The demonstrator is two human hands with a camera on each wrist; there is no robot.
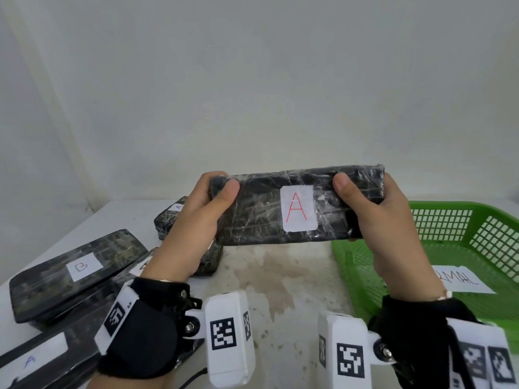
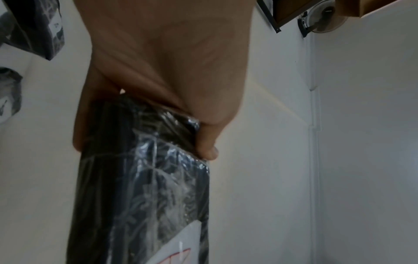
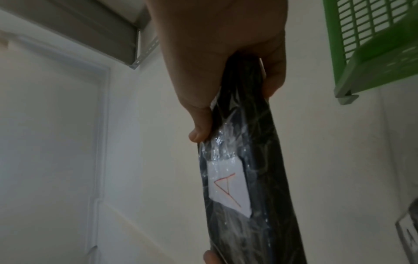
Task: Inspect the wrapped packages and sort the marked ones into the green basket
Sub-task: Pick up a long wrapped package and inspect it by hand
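Observation:
I hold a long black package [image 1: 261, 211] wrapped in clear film up in the air above the table, its white label with a red A [image 1: 298, 208] facing me. My left hand [image 1: 205, 209] grips its left end, thumb on the front. My right hand [image 1: 373, 211] grips its right end the same way. The left wrist view shows the package [image 2: 144, 187] and my left hand [image 2: 172, 100] from below. In the right wrist view the package [image 3: 255, 178], its label [image 3: 228, 187] and my right hand [image 3: 226, 71] show. The green basket [image 1: 477, 248] stands on the table at the right.
Several more wrapped black packages lie at the left: one labelled B [image 1: 75, 273], one labelled A at the front [image 1: 36, 357], another A at the back [image 1: 168, 217]. A white paper slip [image 1: 460, 279] lies in the basket. A white wall stands behind the table.

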